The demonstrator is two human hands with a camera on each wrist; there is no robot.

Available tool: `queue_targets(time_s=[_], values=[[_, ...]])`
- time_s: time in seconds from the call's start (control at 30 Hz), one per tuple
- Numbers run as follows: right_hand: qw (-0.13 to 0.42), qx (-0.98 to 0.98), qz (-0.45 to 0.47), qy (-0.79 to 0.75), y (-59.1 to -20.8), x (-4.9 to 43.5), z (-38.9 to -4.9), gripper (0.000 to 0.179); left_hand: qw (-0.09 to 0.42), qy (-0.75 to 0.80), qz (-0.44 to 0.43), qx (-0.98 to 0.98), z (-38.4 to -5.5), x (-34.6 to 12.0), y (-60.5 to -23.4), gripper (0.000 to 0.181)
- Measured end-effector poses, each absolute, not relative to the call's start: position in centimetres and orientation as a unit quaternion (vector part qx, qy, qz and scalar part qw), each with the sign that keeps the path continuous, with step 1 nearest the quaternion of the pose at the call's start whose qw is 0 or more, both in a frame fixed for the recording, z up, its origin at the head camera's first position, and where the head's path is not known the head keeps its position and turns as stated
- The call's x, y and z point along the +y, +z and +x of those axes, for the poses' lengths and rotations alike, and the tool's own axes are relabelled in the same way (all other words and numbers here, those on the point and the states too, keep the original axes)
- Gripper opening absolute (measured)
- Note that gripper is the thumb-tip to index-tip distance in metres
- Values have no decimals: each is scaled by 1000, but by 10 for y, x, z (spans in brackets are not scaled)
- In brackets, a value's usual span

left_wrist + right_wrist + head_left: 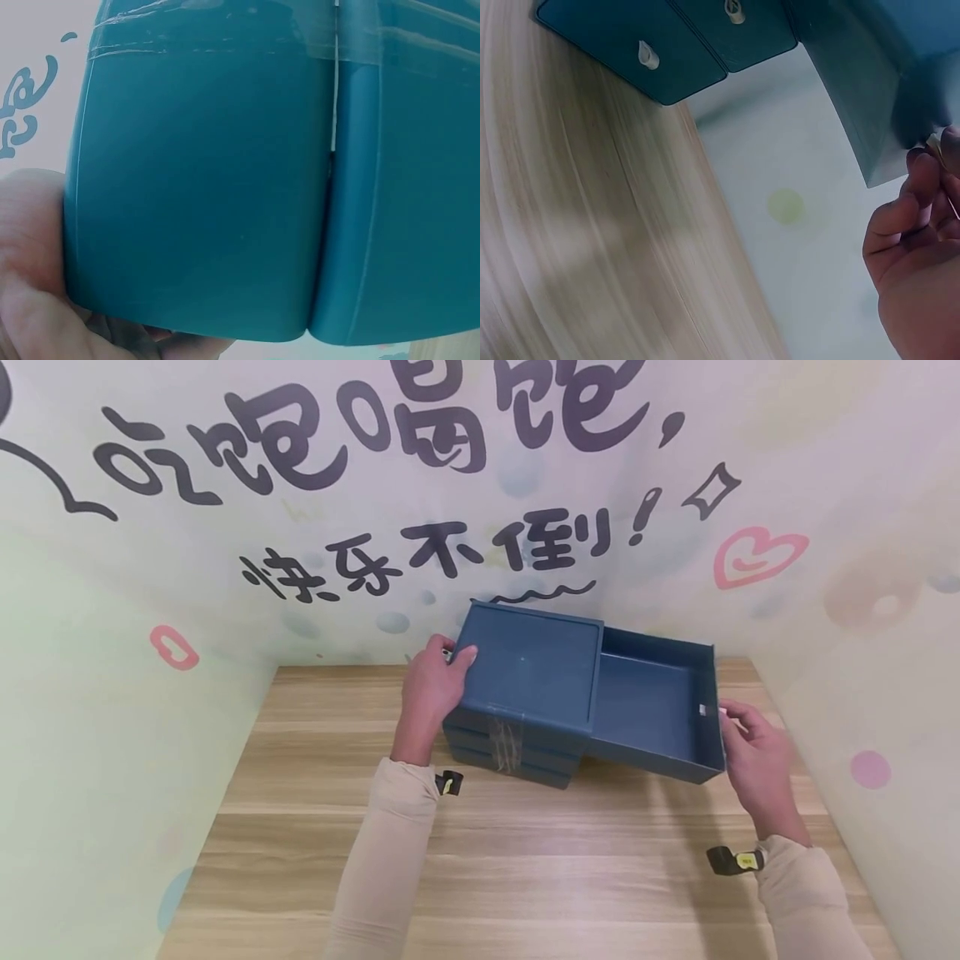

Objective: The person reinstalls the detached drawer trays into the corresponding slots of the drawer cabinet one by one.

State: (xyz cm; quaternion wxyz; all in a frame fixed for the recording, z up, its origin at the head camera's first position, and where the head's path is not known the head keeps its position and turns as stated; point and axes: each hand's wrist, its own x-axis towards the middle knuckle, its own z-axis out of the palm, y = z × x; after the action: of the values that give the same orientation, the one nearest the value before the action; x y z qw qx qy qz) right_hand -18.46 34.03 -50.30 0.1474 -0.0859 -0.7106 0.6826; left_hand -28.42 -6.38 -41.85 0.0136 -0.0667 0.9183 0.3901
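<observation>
A blue drawer cabinet [525, 660] stands at the back of the wooden table. Its top drawer [645, 702] is pulled far out to the right, and the visible inside holds nothing. My left hand [435, 685] grips the cabinet's upper left edge, thumb on top; other fingers are partly hidden. In the left wrist view those fingers curl round the edge of the cabinet's side [195, 187]. At the drawer's front, my right hand [759, 764] pinches a small pale pull tab [933, 142]. Below it, lower drawers show shut, with pale loop pulls [649, 55].
Clear tape [506, 743] runs down the cabinet's near side. A white wall with dark lettering [442, 547] rises right behind it. Side walls border the wooden table [510, 877] at left and right. The drawer overhangs the tabletop.
</observation>
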Motion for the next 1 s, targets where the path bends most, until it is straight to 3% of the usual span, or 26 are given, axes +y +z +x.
queue_targets(time_s=[1.0], values=[[121, -743, -105, 650, -508, 323, -194, 9, 11, 398, -73, 915, -283, -64, -418, 54]])
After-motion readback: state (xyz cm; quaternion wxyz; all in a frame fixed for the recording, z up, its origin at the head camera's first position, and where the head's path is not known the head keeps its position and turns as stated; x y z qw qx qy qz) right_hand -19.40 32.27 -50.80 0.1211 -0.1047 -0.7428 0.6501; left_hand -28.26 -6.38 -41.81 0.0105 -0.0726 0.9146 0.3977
